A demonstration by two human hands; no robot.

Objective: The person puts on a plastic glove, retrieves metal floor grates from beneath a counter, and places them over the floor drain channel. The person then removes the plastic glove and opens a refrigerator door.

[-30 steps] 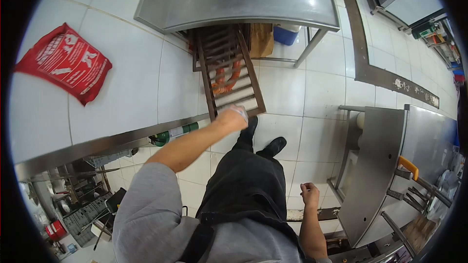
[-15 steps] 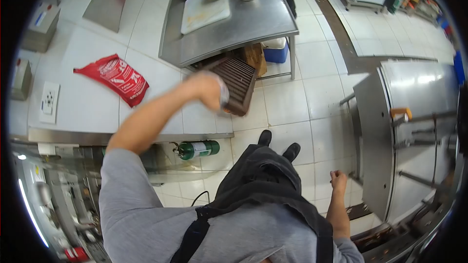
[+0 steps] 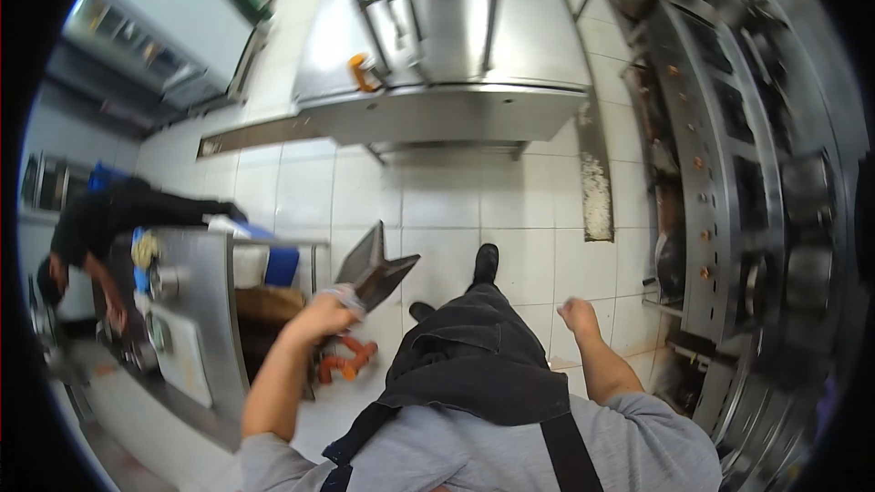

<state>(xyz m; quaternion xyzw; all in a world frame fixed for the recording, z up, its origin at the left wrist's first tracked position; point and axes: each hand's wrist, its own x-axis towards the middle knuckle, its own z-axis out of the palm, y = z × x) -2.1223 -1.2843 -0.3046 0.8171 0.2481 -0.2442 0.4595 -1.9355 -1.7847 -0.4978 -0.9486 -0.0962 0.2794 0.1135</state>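
My left hand is closed around one end of a dark brown metal piece, with something pale and crumpled, perhaps cloth or plastic, between the fingers. The piece looks V-shaped from above and hangs over the tiled floor. Just below that hand, an orange-red pipe-like object lies low beside the steel table. My right hand hangs over the floor on the right, its fingers curled; whether anything is in them is too small to tell.
Ahead stands a steel unit with an orange-handled item. A stove line runs along the right. At left, a person in dark clothes bends by a steel table holding a white board; a blue-and-white box is under it.
My view has turned right, toward the steel unit and stoves. The brown piece has come out from beside the table in my left hand. My right hand stays curled.
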